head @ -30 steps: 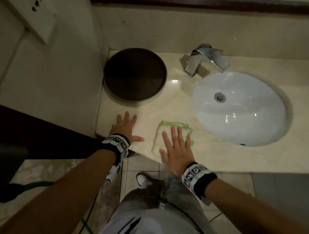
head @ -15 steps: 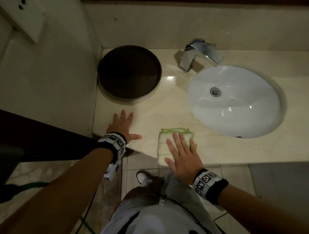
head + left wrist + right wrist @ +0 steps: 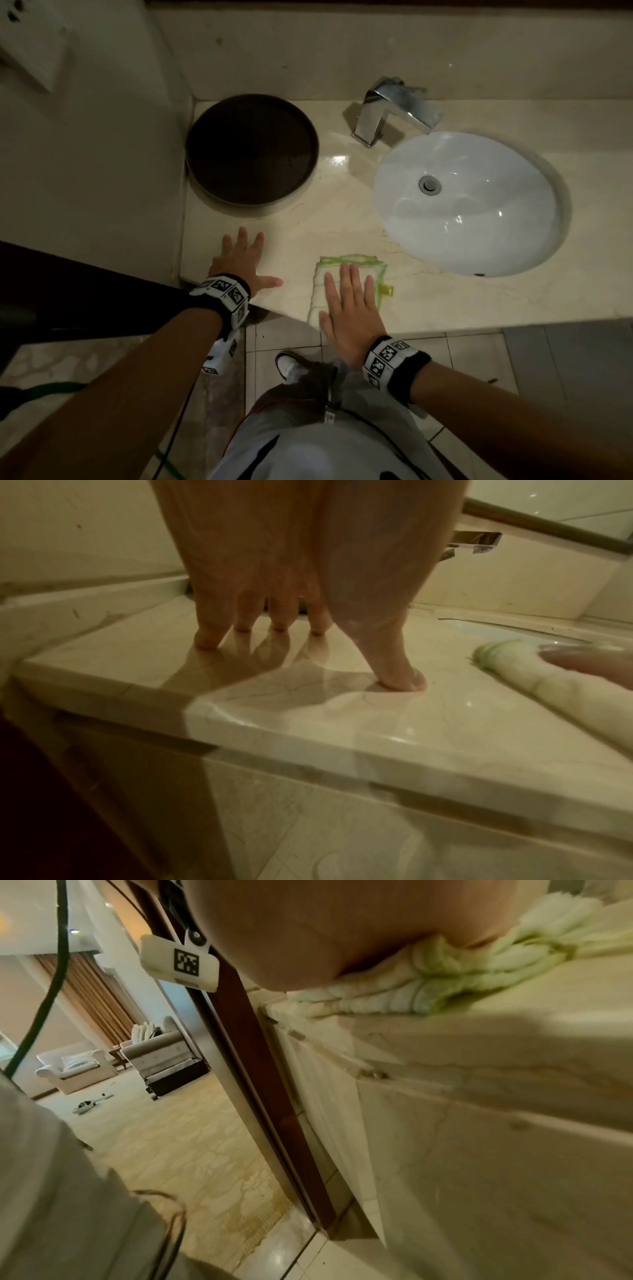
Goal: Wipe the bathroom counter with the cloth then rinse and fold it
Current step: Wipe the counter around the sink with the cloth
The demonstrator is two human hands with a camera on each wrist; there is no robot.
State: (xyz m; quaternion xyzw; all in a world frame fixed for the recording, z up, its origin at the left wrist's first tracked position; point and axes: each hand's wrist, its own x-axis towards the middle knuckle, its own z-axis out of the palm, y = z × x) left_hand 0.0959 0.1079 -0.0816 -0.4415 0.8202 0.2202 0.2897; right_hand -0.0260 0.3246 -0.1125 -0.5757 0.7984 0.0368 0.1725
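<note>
Head view: cloth [image 3: 346, 274] folded, pale, green-edged.

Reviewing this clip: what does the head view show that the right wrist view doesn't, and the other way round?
Only the head view shows the white sink basin, the chrome faucet, the dark round tray, and the left hand flat on the counter with fingers spread. Only the right wrist view shows a room beyond the dark wooden door frame, with pale armchairs. Both show the right hand pressing flat on the green-edged cloth at the counter's front edge.
</note>
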